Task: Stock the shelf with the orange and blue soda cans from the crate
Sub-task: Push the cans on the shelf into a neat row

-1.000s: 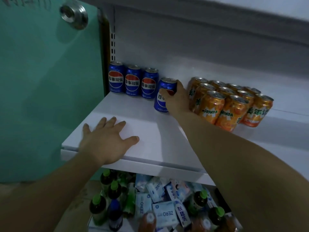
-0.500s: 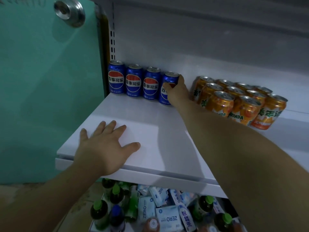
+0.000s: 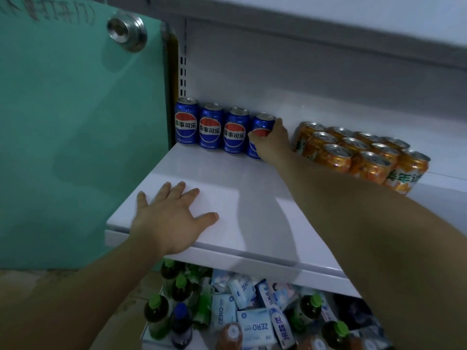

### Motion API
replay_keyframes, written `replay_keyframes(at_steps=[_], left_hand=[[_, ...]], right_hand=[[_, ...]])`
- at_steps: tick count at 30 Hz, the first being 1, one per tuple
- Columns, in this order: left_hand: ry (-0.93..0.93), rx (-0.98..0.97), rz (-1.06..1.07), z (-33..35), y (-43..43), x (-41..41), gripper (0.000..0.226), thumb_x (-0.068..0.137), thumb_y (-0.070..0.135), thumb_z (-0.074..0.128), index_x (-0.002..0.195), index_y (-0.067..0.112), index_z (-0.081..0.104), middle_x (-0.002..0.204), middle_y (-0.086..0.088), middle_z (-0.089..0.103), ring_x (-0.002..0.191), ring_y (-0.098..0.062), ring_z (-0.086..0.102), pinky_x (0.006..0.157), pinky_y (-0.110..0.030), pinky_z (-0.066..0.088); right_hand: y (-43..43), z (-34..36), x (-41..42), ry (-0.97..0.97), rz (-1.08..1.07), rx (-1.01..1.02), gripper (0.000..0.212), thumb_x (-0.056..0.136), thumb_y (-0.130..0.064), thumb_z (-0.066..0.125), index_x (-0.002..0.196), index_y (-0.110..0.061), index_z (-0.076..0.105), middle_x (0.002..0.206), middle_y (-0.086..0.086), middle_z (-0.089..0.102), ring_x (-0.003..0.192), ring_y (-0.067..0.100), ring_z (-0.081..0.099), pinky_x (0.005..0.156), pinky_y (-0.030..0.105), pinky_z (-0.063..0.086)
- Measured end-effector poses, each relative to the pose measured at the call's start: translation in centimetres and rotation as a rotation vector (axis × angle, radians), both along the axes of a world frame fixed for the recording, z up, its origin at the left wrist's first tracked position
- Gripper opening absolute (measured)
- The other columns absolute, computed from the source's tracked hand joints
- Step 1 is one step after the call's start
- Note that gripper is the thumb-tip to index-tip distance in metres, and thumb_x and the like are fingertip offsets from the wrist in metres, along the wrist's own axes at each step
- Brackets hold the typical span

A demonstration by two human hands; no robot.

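Three blue soda cans (image 3: 211,128) stand in a row at the back left of the white shelf (image 3: 252,210). A further blue can (image 3: 261,125) stands upright at the row's right end, and my right hand (image 3: 271,142) grips it from the right side. To the right, several orange soda cans (image 3: 364,155) stand packed in a cluster. My left hand (image 3: 168,218) rests flat, fingers spread, on the shelf's front left edge. No crate can be told apart in view.
A teal panel (image 3: 75,122) with a round metal knob (image 3: 127,30) borders the shelf on the left. The grey back wall (image 3: 303,72) stands behind the cans. Below the shelf lie green-capped bottles (image 3: 156,314) and white-blue packets (image 3: 255,327).
My right hand has pushed the blue can back and left until it lines up against the row of blue cans. My left hand has stayed flat on the shelf.
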State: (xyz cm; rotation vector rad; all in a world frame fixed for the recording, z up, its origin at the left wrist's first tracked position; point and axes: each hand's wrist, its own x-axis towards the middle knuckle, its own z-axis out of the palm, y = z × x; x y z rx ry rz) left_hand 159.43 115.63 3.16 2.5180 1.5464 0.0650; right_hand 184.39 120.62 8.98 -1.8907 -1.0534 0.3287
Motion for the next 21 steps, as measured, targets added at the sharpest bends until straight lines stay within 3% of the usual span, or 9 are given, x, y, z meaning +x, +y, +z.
replay_keyframes(at_steps=[3, 7, 9, 11, 13, 14, 17, 21], left_hand=[[-0.012, -0.006, -0.011, 0.2, 0.1, 0.1, 0.083, 0.079, 0.081, 0.023, 0.15, 0.038, 0.012, 0.16, 0.01, 0.002, 0.147, -0.016, -0.001, 0.115, -0.057, -0.002], [-0.066, -0.098, -0.022, 1.7, -0.7, -0.7, 0.077, 0.081, 0.076, 0.037, 0.146, 0.037, 0.028, 0.159, 0.007, 0.013, 0.147, -0.019, 0.009, 0.115, -0.057, 0.001], [-0.184, -0.205, -0.059, 3.2, -1.9, -0.5, 0.073, 0.083, 0.067, 0.049, 0.144, 0.029, 0.036, 0.155, 0.001, 0.029, 0.14, -0.021, 0.03, 0.116, -0.048, 0.015], [-0.273, -0.264, -0.16, 5.2, -4.0, 1.0, 0.07, 0.084, 0.055, 0.059, 0.142, 0.022, 0.04, 0.149, -0.003, 0.04, 0.125, -0.019, 0.05, 0.109, -0.034, 0.033], [-0.221, -0.215, -0.308, 7.2, -7.2, 3.7, 0.069, 0.085, 0.053, 0.059, 0.143, 0.021, 0.039, 0.151, -0.002, 0.036, 0.129, -0.02, 0.044, 0.106, -0.031, 0.034], [-0.204, -0.187, -0.385, 8.1, -9.2, 5.3, 0.069, 0.085, 0.053, 0.058, 0.144, 0.022, 0.038, 0.152, -0.002, 0.035, 0.133, -0.021, 0.04, 0.106, -0.033, 0.033], [-0.198, -0.184, -0.621, 9.8, -15.9, 10.1, 0.069, 0.085, 0.054, 0.057, 0.144, 0.024, 0.037, 0.152, -0.002, 0.035, 0.134, -0.023, 0.038, 0.107, -0.036, 0.034], [-0.17, -0.165, -0.914, 10.5, -25.7, 15.5, 0.07, 0.086, 0.053, 0.058, 0.145, 0.024, 0.034, 0.154, 0.0, 0.031, 0.137, -0.022, 0.034, 0.111, -0.034, 0.03]], right_hand=[[-4.4, 1.6, -2.0, -0.191, 0.096, -0.176, 0.065, 0.086, -0.05, 0.063, 0.139, -0.019, 0.042, 0.132, 0.008, 0.055, 0.117, 0.027, 0.056, 0.089, 0.032, 0.045], [-13.6, 5.5, -4.1, -0.362, 0.213, -0.423, 0.051, 0.099, -0.036, 0.051, 0.144, -0.015, 0.039, 0.135, 0.007, 0.051, 0.119, 0.024, 0.05, 0.087, 0.022, 0.035], [-18.1, 7.2, -4.0, -0.448, 0.193, -0.464, 0.048, 0.098, -0.039, 0.051, 0.14, -0.016, 0.044, 0.135, 0.006, 0.053, 0.105, 0.02, 0.051, 0.082, 0.021, 0.034], [-22.1, 8.7, -3.8, -0.524, 0.128, -0.48, 0.05, 0.092, -0.054, 0.052, 0.131, -0.024, 0.053, 0.13, 0.004, 0.059, 0.102, 0.019, 0.055, 0.085, 0.025, 0.04], [-26.5, 9.9, -3.2, -0.594, 0.059, -0.481, 0.063, 0.084, -0.068, 0.046, 0.134, -0.03, 0.051, 0.136, 0.001, 0.056, 0.118, 0.024, 0.054, 0.099, 0.034, 0.041], [-28.7, 10.5, -2.8, -0.603, 0.029, -0.472, 0.064, 0.085, -0.065, 0.047, 0.138, -0.029, 0.049, 0.14, 0.002, 0.053, 0.124, 0.026, 0.051, 0.104, 0.035, 0.039], [-36.2, 11.2, -0.9, -0.502, -0.157, -0.507, 0.063, 0.094, -0.048, 0.054, 0.146, -0.015, 0.039, 0.147, 0.008, 0.045, 0.131, 0.029, 0.044, 0.103, 0.032, 0.035], [-46.4, 11.0, 1.8, -0.414, -0.411, -0.593, 0.072, 0.094, -0.053, 0.052, 0.15, -0.014, 0.03, 0.152, 0.009, 0.038, 0.135, 0.03, 0.04, 0.106, 0.037, 0.035]])
